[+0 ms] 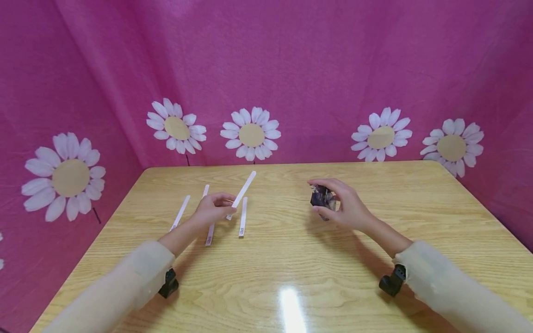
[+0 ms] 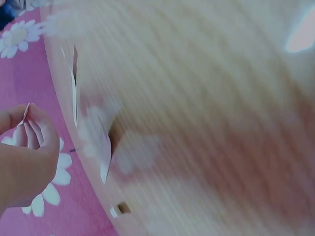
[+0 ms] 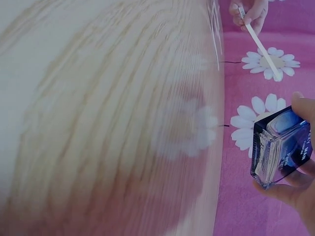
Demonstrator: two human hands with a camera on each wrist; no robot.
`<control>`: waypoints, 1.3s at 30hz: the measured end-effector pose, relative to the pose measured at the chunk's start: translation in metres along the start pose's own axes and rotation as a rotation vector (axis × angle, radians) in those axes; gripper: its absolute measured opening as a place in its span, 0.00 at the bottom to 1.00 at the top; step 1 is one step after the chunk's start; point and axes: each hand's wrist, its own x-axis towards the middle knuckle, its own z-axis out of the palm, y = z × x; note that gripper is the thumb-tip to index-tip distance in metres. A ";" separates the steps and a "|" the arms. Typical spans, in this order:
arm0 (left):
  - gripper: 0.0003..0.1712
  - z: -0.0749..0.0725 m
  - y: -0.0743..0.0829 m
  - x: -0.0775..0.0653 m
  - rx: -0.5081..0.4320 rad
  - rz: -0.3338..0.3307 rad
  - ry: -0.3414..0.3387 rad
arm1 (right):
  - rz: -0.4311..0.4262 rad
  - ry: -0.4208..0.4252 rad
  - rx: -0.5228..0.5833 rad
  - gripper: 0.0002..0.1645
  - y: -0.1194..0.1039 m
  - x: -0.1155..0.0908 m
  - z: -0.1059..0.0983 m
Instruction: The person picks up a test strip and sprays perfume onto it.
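My left hand (image 1: 214,208) pinches a narrow white paper test strip (image 1: 244,187) between thumb and fingers, its far end slanting up and to the right. In the right wrist view the same strip (image 3: 260,43) hangs from the fingertips. Three more white strips lie on the table around that hand: one to its left (image 1: 180,212), one partly under it (image 1: 209,235), and one to its right (image 1: 243,217). My right hand (image 1: 347,203) grips a dark blue glass perfume bottle (image 1: 321,196), thumb on one side and fingers on the other. Lettering shows on the bottle (image 3: 283,147) in the right wrist view.
The wooden table (image 1: 266,273) has a glossy top that reflects a light near its front. A pink curtain (image 1: 291,69) with white daisies surrounds its back and sides. Black wrist cameras sit below both sleeves (image 1: 137,273).
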 end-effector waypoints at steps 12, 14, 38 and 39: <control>0.20 0.016 0.001 -0.014 -0.014 0.043 -0.080 | -0.057 -0.025 -0.018 0.36 -0.004 0.010 0.008; 0.21 0.018 0.002 -0.015 -0.024 0.048 -0.089 | -0.056 -0.028 -0.018 0.36 -0.006 0.013 0.009; 0.20 0.040 0.015 -0.024 -0.102 0.001 -0.143 | -0.027 0.065 -0.128 0.30 -0.025 0.025 0.015; 0.20 0.040 0.016 -0.025 -0.105 -0.005 -0.140 | -0.024 0.064 -0.126 0.31 -0.025 0.025 0.015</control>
